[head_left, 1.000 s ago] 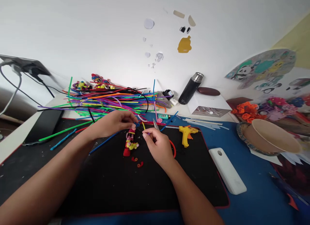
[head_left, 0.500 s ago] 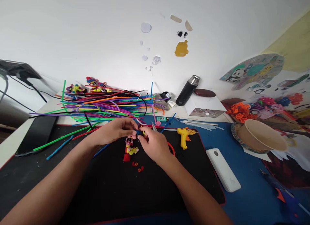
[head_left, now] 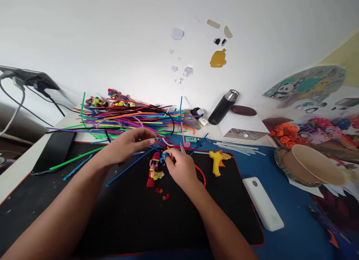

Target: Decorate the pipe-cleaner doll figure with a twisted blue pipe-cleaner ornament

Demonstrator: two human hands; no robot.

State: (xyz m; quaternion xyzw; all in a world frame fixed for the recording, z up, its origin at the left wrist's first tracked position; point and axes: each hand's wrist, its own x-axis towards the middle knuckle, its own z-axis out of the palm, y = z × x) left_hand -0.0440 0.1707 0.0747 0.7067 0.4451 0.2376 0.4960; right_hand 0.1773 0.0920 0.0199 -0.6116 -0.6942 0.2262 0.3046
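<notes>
Between the fingertips of my right hand [head_left: 181, 168] is a small curled blue pipe cleaner piece [head_left: 163, 156]. My left hand [head_left: 134, 144] hovers to its left, fingers curved with thumb and forefinger slightly apart, holding nothing visible. Below the hands, a small pipe cleaner figure [head_left: 154, 170] in pink, yellow and red lies on the black mat [head_left: 134, 222]. Two small red curled pieces [head_left: 162, 193] are just below the figure. A long blue pipe cleaner [head_left: 126, 170] slants across the mat beneath my left hand. Scissors [head_left: 182, 148] lie partly hidden behind my right hand.
A yellow glue gun [head_left: 217, 163] and a white power bank [head_left: 263, 204] lie at the right. Behind the mat are a heap of coloured pipe cleaners [head_left: 126, 120], a black flask [head_left: 224, 107] and a white box [head_left: 242, 125]. A bowl [head_left: 314, 166] stands far right.
My left hand has moved away from the blue piece, which stays in my right hand and now shows a curl. The long blue pipe cleaner is more exposed. The view has shifted slightly.
</notes>
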